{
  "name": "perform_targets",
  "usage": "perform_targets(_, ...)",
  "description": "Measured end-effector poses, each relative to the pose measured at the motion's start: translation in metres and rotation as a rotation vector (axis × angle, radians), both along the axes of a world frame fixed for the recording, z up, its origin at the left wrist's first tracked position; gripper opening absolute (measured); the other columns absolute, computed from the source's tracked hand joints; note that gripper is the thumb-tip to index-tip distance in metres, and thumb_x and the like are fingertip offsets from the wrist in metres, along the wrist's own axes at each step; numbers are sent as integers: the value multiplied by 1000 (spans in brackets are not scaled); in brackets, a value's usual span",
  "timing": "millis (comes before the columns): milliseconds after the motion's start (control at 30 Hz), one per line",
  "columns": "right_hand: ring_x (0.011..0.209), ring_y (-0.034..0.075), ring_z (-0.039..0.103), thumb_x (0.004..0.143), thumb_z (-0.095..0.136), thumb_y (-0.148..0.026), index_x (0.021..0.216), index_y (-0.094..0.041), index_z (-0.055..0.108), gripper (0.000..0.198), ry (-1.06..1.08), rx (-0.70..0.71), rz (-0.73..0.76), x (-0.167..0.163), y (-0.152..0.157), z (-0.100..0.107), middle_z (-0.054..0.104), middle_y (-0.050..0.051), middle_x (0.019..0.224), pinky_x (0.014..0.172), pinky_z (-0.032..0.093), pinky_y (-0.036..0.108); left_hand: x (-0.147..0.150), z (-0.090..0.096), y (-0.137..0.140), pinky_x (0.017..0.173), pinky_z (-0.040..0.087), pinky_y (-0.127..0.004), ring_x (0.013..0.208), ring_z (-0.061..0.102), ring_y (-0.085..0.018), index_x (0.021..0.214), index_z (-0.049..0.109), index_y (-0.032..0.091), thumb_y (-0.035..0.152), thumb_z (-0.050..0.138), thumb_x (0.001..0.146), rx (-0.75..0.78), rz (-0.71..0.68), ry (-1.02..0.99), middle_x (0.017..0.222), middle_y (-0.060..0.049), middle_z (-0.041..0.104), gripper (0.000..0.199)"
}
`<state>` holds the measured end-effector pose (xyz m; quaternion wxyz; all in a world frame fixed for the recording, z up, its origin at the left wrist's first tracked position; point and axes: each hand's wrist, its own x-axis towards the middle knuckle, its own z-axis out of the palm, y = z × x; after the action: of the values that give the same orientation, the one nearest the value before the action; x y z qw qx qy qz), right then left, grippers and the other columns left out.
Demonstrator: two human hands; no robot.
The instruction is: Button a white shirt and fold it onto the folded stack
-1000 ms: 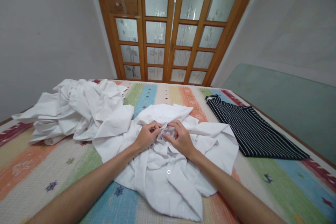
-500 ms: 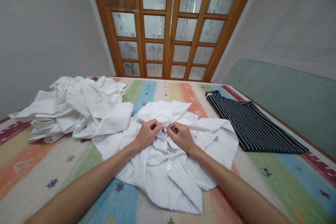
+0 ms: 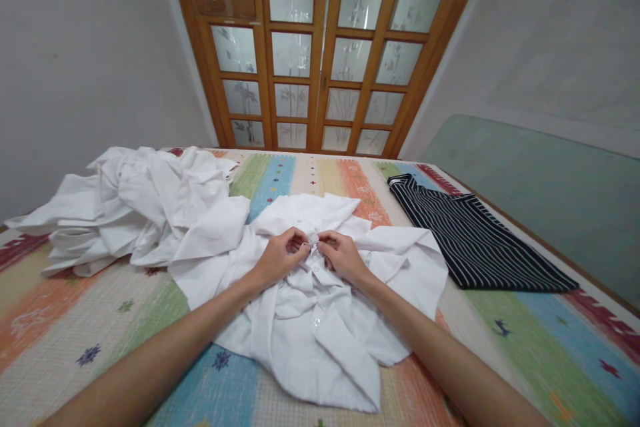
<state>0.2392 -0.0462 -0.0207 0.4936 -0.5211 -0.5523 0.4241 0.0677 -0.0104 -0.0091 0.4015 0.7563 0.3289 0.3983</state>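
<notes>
A white button-up shirt (image 3: 345,340) lies crumpled in front of me on a striped, patterned cloth. My left hand (image 3: 283,255) pinches the shirt's front near its middle, fingers closed. Just across from it, my right hand (image 3: 343,255) pinches the same strip of fabric, its fingertips a short way from the left ones. A small round button (image 3: 313,238) shows between the two hands. Lower down the front, another button (image 3: 317,322) lies in view. The fingers partly hide the cloth they grip.
A heap of white garments (image 3: 150,207) sits at the left, touching the shirt's edge. On the right lies a folded black garment with white stripes (image 3: 480,240). The patterned cloth (image 3: 145,320) covers the surface. Beyond its far edge stand wooden doors with glass panes (image 3: 320,67).
Both hands stay pinched at the shirt's front, with the fingers slightly shifted. The button between them shows more plainly now. The whole view has moved a little.
</notes>
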Motion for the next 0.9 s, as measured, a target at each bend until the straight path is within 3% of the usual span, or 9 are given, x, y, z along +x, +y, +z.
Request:
perform_targets(100,55,12,55,77,53,-30,86,-17,63,18,-73,76,5,1,1,0,62,-1,69,52,42,23,0,2,0,67,47,-25,70,60,-14,86,66,17,34,60,81,75,-6,67,77,-3,68,19)
perform_targets(200,71,15,58,82,49,-29,86,-18,62,18,-177,184,-10,0,0,1,64,1,78,66,43,26,-1,2,0,67,46,-26,71,59,-14,85,68,16,35,58,84,131,-1,95,79,-4,68,21)
perform_targets(367,60,12,48,89,44,-35,94,-19,55,20,-290,246,-66,-4,-6,4,52,-3,67,58,38,24,-2,2,1,67,45,-25,70,57,-14,84,66,16,41,55,86,73,44,63,78,-3,67,27)
perform_targets(533,58,12,45,79,60,-32,96,-20,51,23,-429,371,-112,-8,-10,6,46,-5,66,57,37,23,-3,1,1,67,44,-25,70,57,-14,84,66,16,41,54,87,20,38,17,77,-3,67,28)
perform_targets(667,59,13,46,78,51,-18,90,-20,56,13,-492,423,-169,-7,-9,4,52,-2,67,59,38,24,-2,0,1,64,43,-24,68,55,-14,83,65,15,41,55,86,-8,31,-4,75,-2,65,28)
perform_targets(900,63,15,52,84,56,-25,90,-19,64,11,-530,508,-141,-7,-11,4,58,2,73,63,41,26,-2,1,0,61,40,-23,64,51,-12,79,63,15,38,56,84,-55,73,-29,69,0,60,25)
